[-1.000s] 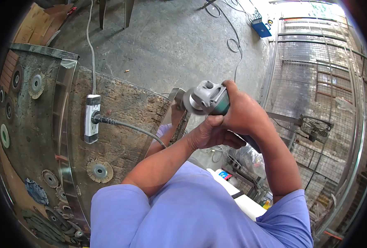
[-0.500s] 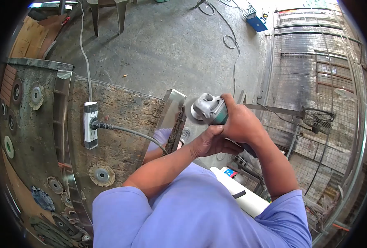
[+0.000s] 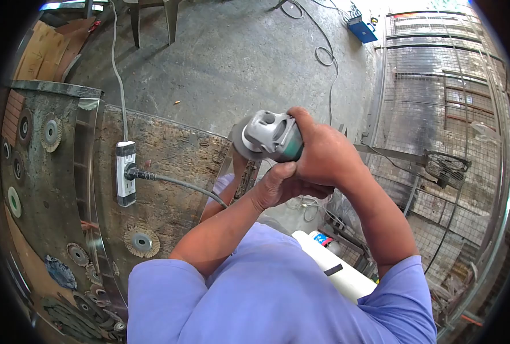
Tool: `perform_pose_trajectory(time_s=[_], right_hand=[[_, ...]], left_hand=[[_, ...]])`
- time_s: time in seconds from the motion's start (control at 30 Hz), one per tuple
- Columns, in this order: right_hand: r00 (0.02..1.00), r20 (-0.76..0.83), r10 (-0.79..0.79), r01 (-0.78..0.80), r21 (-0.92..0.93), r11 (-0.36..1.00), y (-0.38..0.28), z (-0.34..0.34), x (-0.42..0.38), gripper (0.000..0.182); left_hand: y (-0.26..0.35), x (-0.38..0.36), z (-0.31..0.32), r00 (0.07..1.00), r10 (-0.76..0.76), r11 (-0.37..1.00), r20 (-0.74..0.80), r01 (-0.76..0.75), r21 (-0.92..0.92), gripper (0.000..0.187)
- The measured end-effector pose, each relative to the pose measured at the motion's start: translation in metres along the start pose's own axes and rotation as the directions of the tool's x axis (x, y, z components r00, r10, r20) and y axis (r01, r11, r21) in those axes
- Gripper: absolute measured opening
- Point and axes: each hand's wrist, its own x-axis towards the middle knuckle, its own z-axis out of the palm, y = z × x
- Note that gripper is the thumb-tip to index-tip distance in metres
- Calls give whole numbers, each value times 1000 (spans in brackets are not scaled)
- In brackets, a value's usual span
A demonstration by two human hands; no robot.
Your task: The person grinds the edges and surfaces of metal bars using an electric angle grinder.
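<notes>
An angle grinder [image 3: 273,136] with a grey metal head and a green body is held out in front of my chest. Its round disc [image 3: 244,137] faces left, over the end of a shiny metal piece [image 3: 225,169] at the bench edge; contact cannot be made out. My right hand [image 3: 328,153] wraps round the green body from the right. Below it, my left hand [image 3: 282,184] is closed at the grinder's underside, thumb against the body, other fingers partly hidden.
A power strip [image 3: 126,174] with a plugged-in grey cord lies on the worn wooden bench [image 3: 169,149]. Wire wheel brushes [image 3: 142,242] and discs [image 3: 15,202] are spread leftward. A wire mesh panel [image 3: 415,114] stands right. A blue box [image 3: 362,30] and cable are on the floor.
Both hands have shifted left with the angle grinder, from beside the metal piece to over its upper end. The grinder head now sits higher in view.
</notes>
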Motion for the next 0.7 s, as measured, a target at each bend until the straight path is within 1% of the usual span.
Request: perform_pose_trajectory(time_s=[0.1,0.2,0.3,0.33,0.37,0.43,0.57,0.67,0.7], right_hand=[[1000,-9,30,-30,7,1000,2,2,-4,81],[995,77,70,-70,-5,998,13,3,-12,83],[996,78,50,-50,-3,999,9,1,-11,86],[997,75,32,-34,30,999,7,-1,-5,87],[998,56,26,-27,23,999,3,-1,-1,87],[1000,8,10,-10,3,1000,-4,-1,5,87],[999,49,14,-19,89,996,6,-3,-5,85],[994,82,73,-80,80,994,18,2,-21,88],[994,68,87,-93,87,992,22,4,-27,88]], left_hand=[[-4,-1,-2,999,-21,1000,30,21,-17,95],[-23,0,-9,993,-101,994,56,103,-33,95],[-28,1,-17,994,-86,996,70,87,-20,94],[-17,1,-12,998,-53,999,42,53,-9,94],[-9,1,-9,999,-10,1000,50,10,-9,96],[4,-1,-5,999,11,999,51,-13,37,100],[-2,0,-4,998,-51,996,43,48,78,104],[-21,-1,-6,987,-147,986,63,141,90,111],[-24,-1,-5,984,-165,982,61,158,101,111]])
